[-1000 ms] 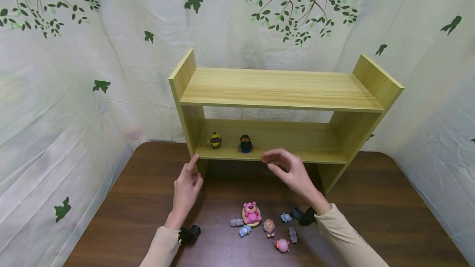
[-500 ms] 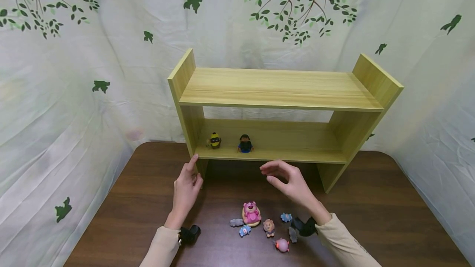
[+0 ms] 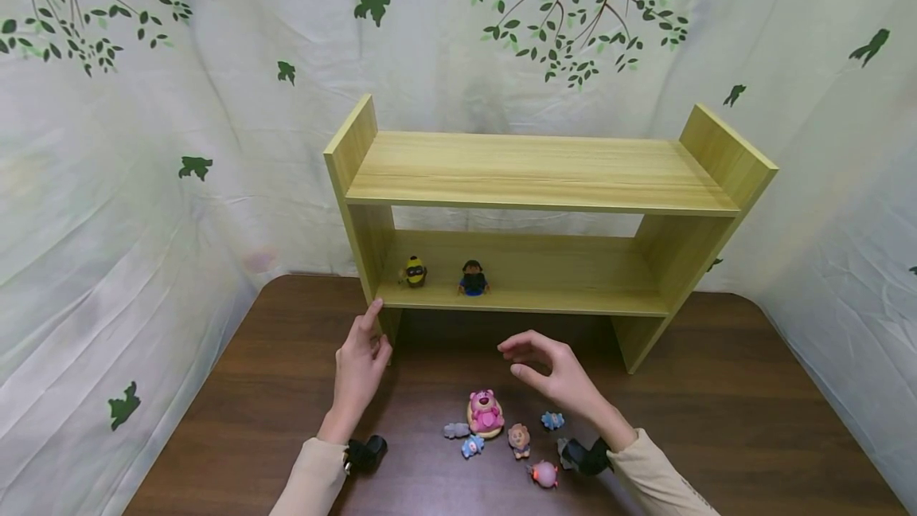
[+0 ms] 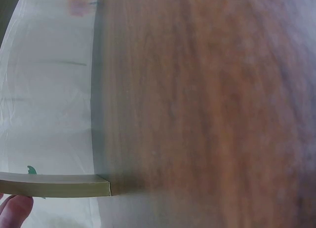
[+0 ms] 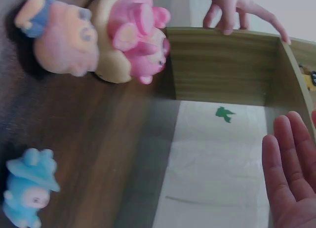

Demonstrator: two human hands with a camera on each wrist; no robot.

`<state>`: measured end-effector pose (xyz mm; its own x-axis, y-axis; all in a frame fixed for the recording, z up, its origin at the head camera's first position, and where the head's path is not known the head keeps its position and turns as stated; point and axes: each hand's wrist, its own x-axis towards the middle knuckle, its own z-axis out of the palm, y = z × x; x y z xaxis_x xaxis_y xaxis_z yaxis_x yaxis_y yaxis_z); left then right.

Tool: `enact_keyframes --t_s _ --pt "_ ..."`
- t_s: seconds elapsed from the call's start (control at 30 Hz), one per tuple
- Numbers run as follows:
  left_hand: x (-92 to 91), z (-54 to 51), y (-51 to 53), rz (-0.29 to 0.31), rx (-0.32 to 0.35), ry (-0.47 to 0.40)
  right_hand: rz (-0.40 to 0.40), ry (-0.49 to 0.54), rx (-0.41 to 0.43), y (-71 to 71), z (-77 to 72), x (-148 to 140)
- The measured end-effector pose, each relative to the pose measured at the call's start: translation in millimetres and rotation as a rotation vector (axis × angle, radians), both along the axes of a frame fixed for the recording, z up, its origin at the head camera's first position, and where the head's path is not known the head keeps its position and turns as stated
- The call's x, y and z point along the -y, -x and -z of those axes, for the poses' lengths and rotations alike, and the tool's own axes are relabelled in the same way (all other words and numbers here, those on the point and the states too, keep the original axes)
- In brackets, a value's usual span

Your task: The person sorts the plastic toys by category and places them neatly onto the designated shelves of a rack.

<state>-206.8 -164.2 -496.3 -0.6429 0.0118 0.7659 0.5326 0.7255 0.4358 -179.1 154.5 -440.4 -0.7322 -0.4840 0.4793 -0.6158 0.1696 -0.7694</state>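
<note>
My left hand (image 3: 360,363) rests at the lower left side of the wooden shelf unit (image 3: 530,302), the index finger reaching to the middle board's front corner. In the right wrist view the left hand's fingers (image 5: 227,20) touch the side panel's edge. My right hand (image 3: 555,369) holds nothing and hovers above the table in front of the shelf, fingers loosely bent. Below it lie a pink bear figure (image 3: 485,414), a lion-like figure (image 3: 519,441) and small blue figures (image 3: 552,420). A yellow figure (image 3: 415,271) and a dark-haired figure (image 3: 473,278) stand on the middle board.
A grey figure (image 3: 456,430) lies left of the bear, and a round pink figure (image 3: 544,474) sits nearer the front. Another grey figure (image 3: 564,452) is partly hidden by the right wrist camera (image 3: 591,456). A leaf-patterned cloth (image 3: 286,142) hangs behind the brown table (image 3: 236,404).
My right hand has drawn back and down from the middle board's front edge toward the figures on the table. The left hand stays at the shelf's side. The figures have not moved.
</note>
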Motion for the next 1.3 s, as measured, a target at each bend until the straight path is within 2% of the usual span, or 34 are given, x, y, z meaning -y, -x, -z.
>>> enact_keyframes --t_s 0.13,0.4,0.63,0.93,1.3 --pt "0.2 0.3 -0.3 0.000 0.004 -0.002 -0.023 -0.010 0.011 0.9 10.4 0.0" --pt "0.3 0.3 -0.7 0.003 -0.005 -0.002 -0.074 -0.067 0.099 -1.8 22.3 1.9" --pt "0.4 0.2 -0.5 0.000 -0.003 0.003 -0.135 -0.148 0.094 -3.8 32.0 5.4" --pt "0.2 1.4 0.6 0.006 0.001 0.003 -0.140 -0.240 0.163 -9.1 43.9 9.1" --pt "0.6 1.7 0.9 0.004 0.003 0.007 -0.124 -0.320 0.190 -11.9 51.7 12.0"
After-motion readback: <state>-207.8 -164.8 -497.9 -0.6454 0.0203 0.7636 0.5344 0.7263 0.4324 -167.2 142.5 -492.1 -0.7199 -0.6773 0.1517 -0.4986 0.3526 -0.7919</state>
